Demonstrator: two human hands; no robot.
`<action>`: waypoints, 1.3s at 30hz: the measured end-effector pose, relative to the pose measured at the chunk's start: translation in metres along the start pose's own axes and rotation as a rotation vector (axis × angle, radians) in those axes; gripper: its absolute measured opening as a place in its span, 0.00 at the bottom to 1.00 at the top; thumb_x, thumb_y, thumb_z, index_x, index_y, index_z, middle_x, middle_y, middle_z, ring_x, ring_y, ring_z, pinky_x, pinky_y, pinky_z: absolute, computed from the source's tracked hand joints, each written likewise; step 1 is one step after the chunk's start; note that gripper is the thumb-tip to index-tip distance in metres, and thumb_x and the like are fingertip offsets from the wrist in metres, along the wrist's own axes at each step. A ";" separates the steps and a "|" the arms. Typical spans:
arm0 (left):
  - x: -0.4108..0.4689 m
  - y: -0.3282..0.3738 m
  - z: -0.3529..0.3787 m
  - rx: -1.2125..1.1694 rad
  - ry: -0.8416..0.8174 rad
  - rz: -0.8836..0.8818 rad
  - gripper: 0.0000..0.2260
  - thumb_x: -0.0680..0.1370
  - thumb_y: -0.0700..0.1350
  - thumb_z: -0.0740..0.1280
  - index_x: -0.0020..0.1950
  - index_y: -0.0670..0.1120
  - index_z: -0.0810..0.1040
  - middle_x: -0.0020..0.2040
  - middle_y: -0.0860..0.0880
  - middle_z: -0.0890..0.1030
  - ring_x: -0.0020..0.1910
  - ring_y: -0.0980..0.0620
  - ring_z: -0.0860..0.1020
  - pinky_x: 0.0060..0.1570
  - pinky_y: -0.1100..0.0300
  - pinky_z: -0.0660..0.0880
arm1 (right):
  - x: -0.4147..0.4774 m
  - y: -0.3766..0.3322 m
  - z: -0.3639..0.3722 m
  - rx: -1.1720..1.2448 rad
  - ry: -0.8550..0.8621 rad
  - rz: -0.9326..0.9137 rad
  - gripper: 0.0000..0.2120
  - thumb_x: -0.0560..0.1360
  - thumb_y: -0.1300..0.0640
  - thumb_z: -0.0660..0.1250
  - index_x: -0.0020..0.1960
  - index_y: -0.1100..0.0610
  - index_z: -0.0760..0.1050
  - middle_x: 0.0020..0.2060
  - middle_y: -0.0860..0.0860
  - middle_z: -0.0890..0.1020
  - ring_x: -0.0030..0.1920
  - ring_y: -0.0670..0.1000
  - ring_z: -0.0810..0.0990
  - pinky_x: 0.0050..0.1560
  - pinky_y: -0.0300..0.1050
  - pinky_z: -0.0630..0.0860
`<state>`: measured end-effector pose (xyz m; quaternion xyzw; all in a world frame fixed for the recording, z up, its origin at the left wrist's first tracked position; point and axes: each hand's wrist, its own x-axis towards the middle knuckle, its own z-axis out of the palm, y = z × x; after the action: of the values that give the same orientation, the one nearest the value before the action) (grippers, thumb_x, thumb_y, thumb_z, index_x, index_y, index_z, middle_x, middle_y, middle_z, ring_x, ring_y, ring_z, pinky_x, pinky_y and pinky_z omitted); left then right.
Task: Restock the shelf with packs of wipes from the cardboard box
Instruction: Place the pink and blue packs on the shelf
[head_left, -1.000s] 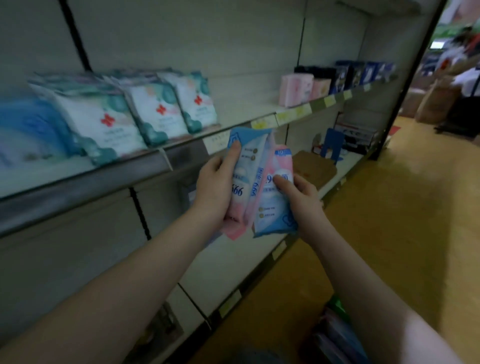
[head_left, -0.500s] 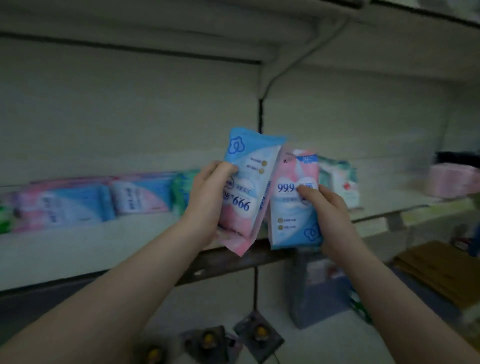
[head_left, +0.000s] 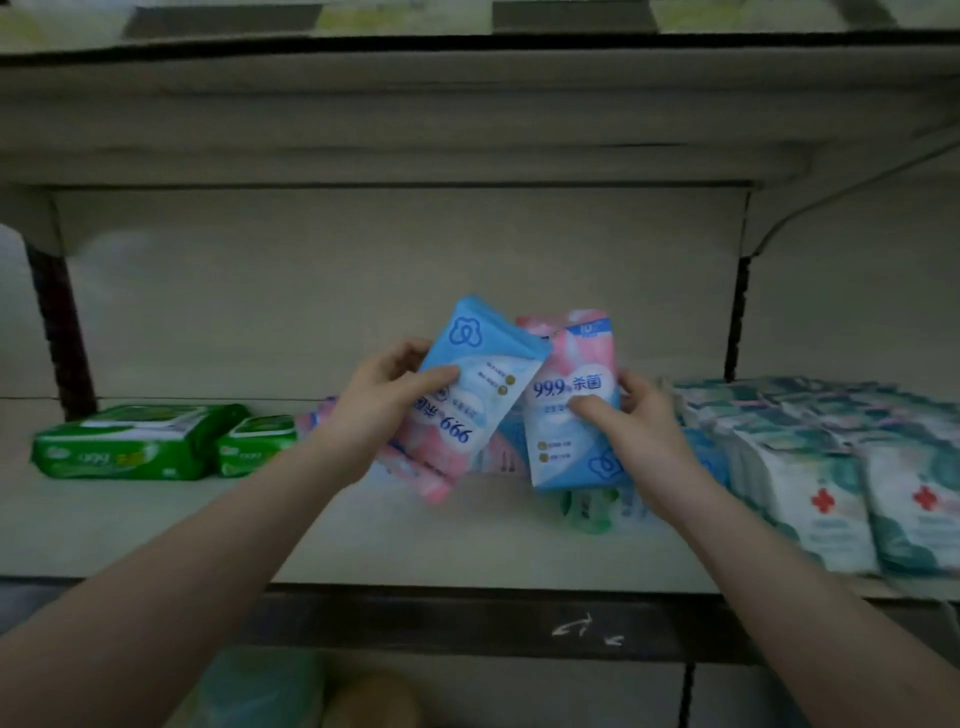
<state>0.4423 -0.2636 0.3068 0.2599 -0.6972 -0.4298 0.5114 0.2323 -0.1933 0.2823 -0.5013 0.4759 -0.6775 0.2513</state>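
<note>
My left hand (head_left: 382, 402) grips a blue-and-pink pack of wipes (head_left: 470, 395), held upside down and tilted, with at least one more pack behind it. My right hand (head_left: 631, 428) pinches another blue-and-pink pack (head_left: 569, 415) marked 99.9, upright. Both packs hover above the middle of the pale shelf (head_left: 415, 540). Similar pink-and-blue packs (head_left: 498, 452) lie on the shelf behind them, partly hidden. The cardboard box is out of view.
Two green wipe packs (head_left: 140, 441) lie at the shelf's left. White-and-teal packs with red crosses (head_left: 826, 483) fill the right side. A green pack (head_left: 587, 509) lies under my right hand. Another shelf (head_left: 467, 104) hangs overhead, and the dark shelf edge (head_left: 467, 618) runs below.
The view has swung left to face the shelf squarely. Both hands have carried the packs in over the shelf's middle, still side by side.
</note>
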 end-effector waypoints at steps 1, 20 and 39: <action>0.003 0.000 -0.010 0.048 -0.015 0.004 0.08 0.70 0.41 0.72 0.48 0.47 0.78 0.45 0.46 0.81 0.41 0.51 0.80 0.44 0.58 0.78 | 0.005 -0.002 0.006 -0.022 -0.028 -0.016 0.09 0.73 0.67 0.67 0.47 0.54 0.73 0.39 0.50 0.82 0.32 0.43 0.82 0.36 0.38 0.80; 0.028 -0.062 -0.090 1.318 0.120 -0.065 0.13 0.76 0.51 0.66 0.60 0.56 0.71 0.60 0.55 0.78 0.61 0.50 0.72 0.59 0.52 0.61 | 0.057 -0.005 0.094 -1.431 -0.457 -0.096 0.14 0.76 0.58 0.61 0.58 0.63 0.74 0.57 0.60 0.78 0.57 0.59 0.78 0.49 0.45 0.72; 0.033 -0.125 -0.079 1.207 0.118 0.080 0.18 0.77 0.46 0.64 0.67 0.56 0.71 0.69 0.56 0.71 0.70 0.51 0.66 0.70 0.39 0.47 | 0.071 0.065 0.109 -1.501 -0.232 -0.487 0.21 0.71 0.60 0.67 0.63 0.49 0.71 0.57 0.53 0.74 0.59 0.58 0.71 0.53 0.53 0.66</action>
<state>0.4955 -0.3782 0.2228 0.5010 -0.7976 0.0761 0.3271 0.2968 -0.3217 0.2604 -0.6939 0.6530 -0.1552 -0.2607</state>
